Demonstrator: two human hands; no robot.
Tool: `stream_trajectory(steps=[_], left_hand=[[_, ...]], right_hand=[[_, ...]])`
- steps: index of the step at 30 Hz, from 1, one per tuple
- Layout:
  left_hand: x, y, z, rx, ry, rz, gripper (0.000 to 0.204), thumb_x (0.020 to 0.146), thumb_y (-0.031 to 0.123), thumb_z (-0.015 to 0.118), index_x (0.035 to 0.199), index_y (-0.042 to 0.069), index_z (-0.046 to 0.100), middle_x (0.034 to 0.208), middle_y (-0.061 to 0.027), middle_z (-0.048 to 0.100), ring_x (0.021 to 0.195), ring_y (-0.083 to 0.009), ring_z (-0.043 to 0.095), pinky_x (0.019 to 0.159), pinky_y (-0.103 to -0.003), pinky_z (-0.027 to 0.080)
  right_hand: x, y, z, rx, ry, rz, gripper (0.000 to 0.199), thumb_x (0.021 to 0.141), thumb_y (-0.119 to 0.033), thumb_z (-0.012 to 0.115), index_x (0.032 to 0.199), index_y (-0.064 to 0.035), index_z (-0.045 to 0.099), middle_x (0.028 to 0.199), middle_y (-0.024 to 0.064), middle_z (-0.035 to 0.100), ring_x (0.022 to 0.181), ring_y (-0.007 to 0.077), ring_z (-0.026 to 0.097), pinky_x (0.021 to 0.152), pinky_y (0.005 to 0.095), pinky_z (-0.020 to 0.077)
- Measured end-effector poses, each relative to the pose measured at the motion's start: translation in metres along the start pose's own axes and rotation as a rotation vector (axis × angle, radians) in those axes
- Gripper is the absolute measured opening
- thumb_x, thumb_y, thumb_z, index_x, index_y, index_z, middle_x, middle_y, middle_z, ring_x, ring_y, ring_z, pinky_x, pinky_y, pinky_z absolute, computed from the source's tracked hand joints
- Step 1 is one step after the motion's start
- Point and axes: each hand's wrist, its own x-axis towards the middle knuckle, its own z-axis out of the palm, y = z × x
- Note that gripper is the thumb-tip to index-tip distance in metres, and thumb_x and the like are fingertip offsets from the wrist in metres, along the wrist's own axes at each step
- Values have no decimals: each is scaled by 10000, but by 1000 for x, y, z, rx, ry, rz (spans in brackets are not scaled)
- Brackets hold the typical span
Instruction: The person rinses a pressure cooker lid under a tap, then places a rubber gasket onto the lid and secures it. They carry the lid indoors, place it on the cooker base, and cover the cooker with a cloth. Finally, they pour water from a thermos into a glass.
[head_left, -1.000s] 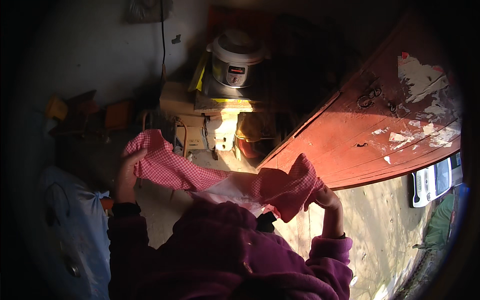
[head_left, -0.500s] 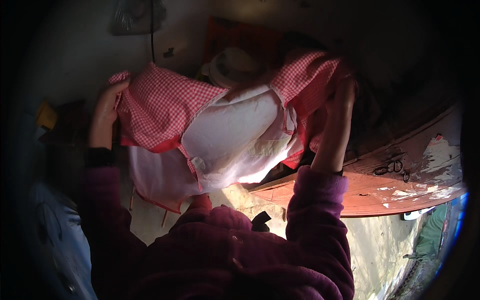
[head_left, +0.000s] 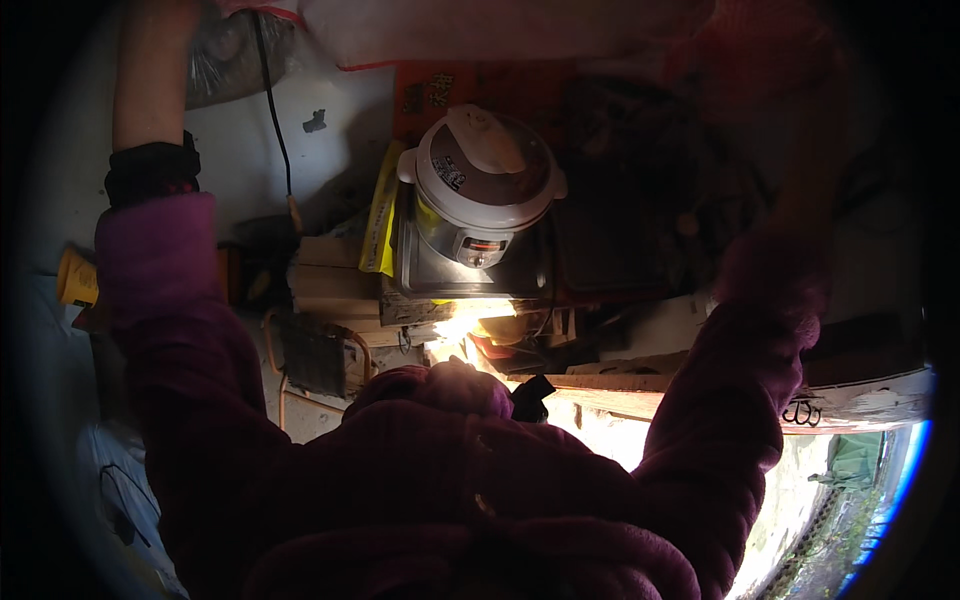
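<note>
A red-and-white checked garment [head_left: 500, 28] with a pale lining and red edging is stretched between my raised arms, along the top of the view. Only its lower part shows. At the upper left my left hand [head_left: 165, 18] is at the garment's red edge, its fingers cut off by the picture's rim. My right hand [head_left: 785, 65] is up at the other end, dim and blurred behind reddish cloth. The garment hangs up between the two hands, held at both ends.
Ahead of me a white electric pressure cooker [head_left: 480, 175] stands on a metal-topped surface [head_left: 530, 270], beside a yellow packet [head_left: 380, 215]. A black cord [head_left: 275, 110] hangs on the wall. A small stool [head_left: 315, 350] is at lower left; scissors [head_left: 800, 412] lie on a worn board at right.
Both arms have risen and spread, carrying the checked garment up to the top of the view. The pressure cooker and the surface under it are now uncovered.
</note>
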Motion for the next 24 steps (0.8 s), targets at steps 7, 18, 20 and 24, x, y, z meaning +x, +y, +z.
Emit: stream_trajectory(steps=[7,18,20,24], left_hand=[[-73,-117,-85,828,164,283,368,869,95,655,1210,-14,567,1218,-127,586,1040,-230,595,904,-347,482],[-182,-215,-198,736,460,60,339,858,68,634,1177,-28,568,1131,-96,621,999,-204,605,869,-334,478],[-208,-229,-214,737,506,21,366,862,83,633,1204,-22,554,1161,-99,607,1027,-211,595,874,-344,479],[-267,-250,-233,717,637,-124,405,878,118,620,1255,1,530,1212,-99,587,1088,-222,576,894,-355,473]], right_hand=[[-24,91,9,25,30,114,319,986,-198,367,1223,-48,520,1102,61,567,948,166,546,792,312,473],[-124,225,0,528,13,398,340,981,-216,415,1242,-20,512,1239,116,561,1098,234,568,931,350,482],[-147,249,-6,724,71,557,354,988,-237,400,1249,-24,511,1248,123,557,1113,247,564,941,370,484],[-213,305,-12,693,113,666,393,987,-295,387,1247,-30,513,1248,133,557,1130,261,561,952,404,483]])
